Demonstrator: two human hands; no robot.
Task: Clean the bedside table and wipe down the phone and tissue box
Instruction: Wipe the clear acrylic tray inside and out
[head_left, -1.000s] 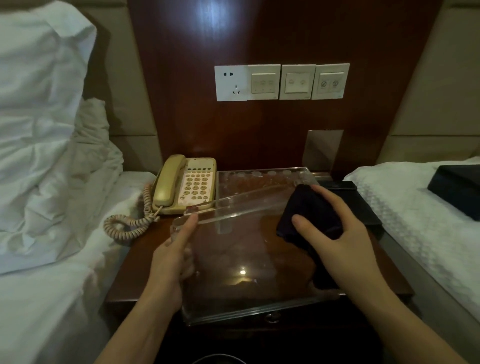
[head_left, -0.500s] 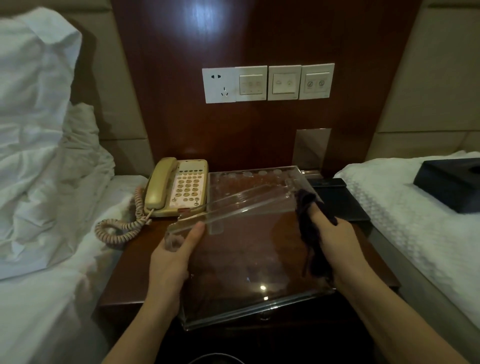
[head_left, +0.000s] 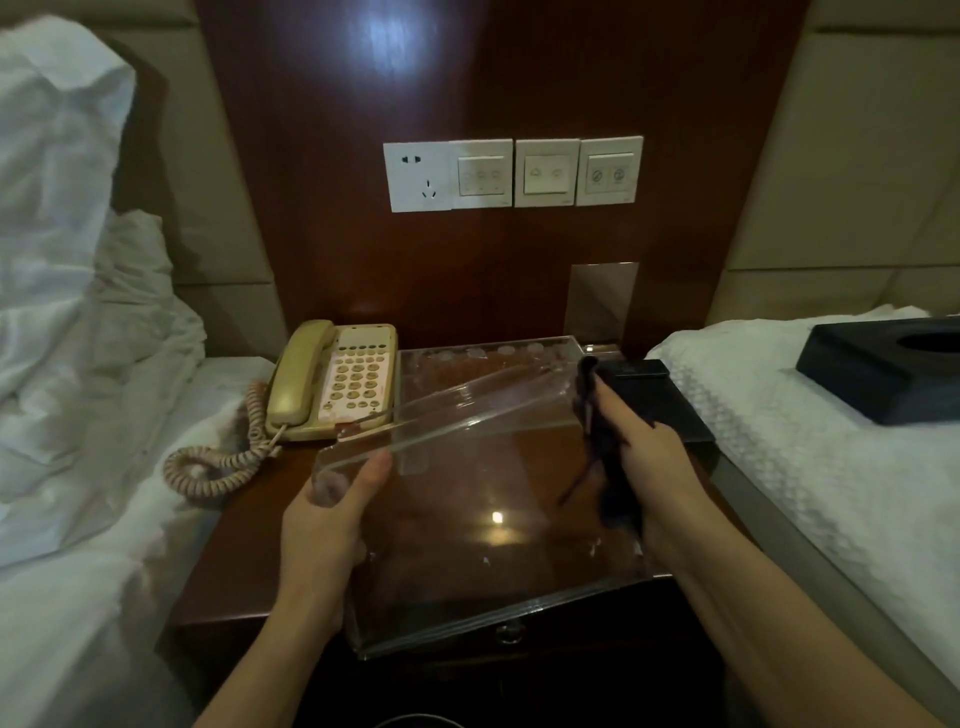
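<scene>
Left hand (head_left: 332, 512): reaching forward from the lower frame, gripping the left edge of a clear acrylic tray (head_left: 483, 499), thumb lying on top of the near-left corner, fingers curling underneath and showing through the plastic. Holding that side raised, tray tilting above the desk (head_left: 244, 551).

Right hand (head_left: 654, 467): coming in from the lower right, forearm angling up and left, fingers closing round a dark cloth (head_left: 608, 457) and pressing it against the tray's right edge. Cloth hanging bunched along that edge, from the far corner down toward the near one.

Tray: transparent, shallow-walled, carrying nothing visible inside; reflecting a small point of light near its middle; near rim overhanging the front of the desk.

Phone (head_left: 335, 382): beige, sitting on the far-left part of the desk, just beside the tray's far-left corner, handset resting in its cradle, coiled cord (head_left: 218, 462) trailing off toward the left bed (head_left: 78, 519).

Dark flat item (head_left: 654, 395): lying on the desk's right side, behind the right hand; kind not discernible.

Tissue box (head_left: 883, 371): black, resting on the right bed (head_left: 810, 457), well apart from the desk.

Wall plates (head_left: 511, 174): one socket and three switches, sitting in a row on the wooden panel above.
</scene>
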